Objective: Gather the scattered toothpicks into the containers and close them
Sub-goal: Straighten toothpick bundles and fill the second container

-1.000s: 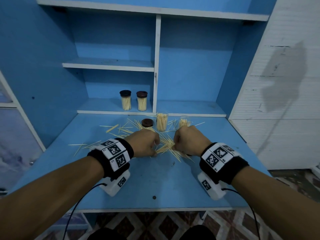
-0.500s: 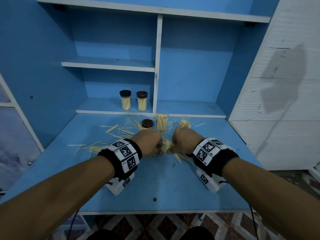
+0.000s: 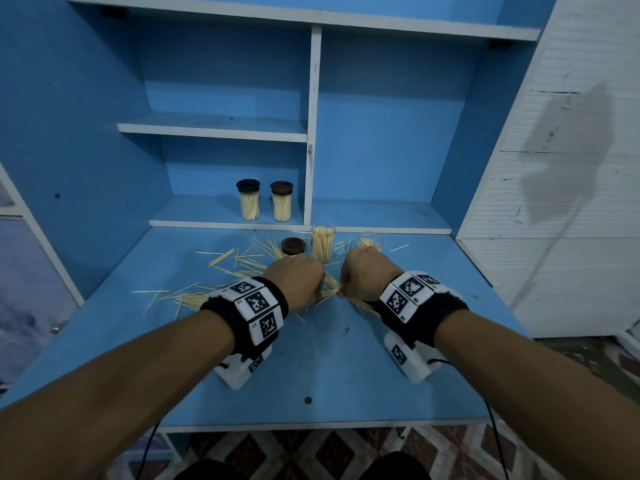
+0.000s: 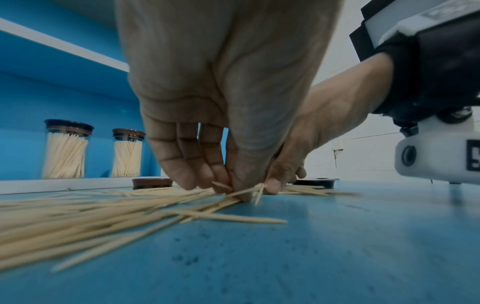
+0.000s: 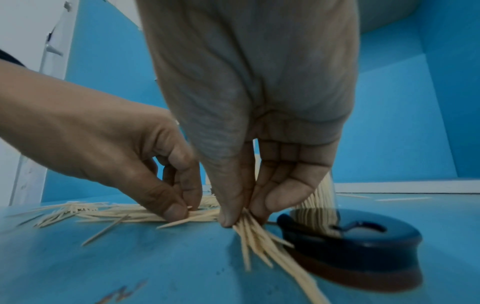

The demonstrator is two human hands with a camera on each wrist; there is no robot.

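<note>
Toothpicks (image 3: 242,263), pale thin wooden sticks with pointed ends, lie scattered on the blue surface (image 3: 329,368), mostly left of and just beyond the hands, with a denser heap under the fingertips. The left hand (image 3: 294,284) pinches a few against the surface; the right hand (image 3: 363,277) pinches a small bundle whose ends fan out below its thumb. Four containers show: two capped ones (image 3: 265,201) on the shelf well beyond the hands, and two open ones (image 3: 323,242) just beyond the knuckles. Two loose lids lie on the surface: one brown (image 3: 292,245), one dark (image 5: 363,244) beside the right hand. Since a second ago the hands have drawn closer together and slightly farther forward.
</note>
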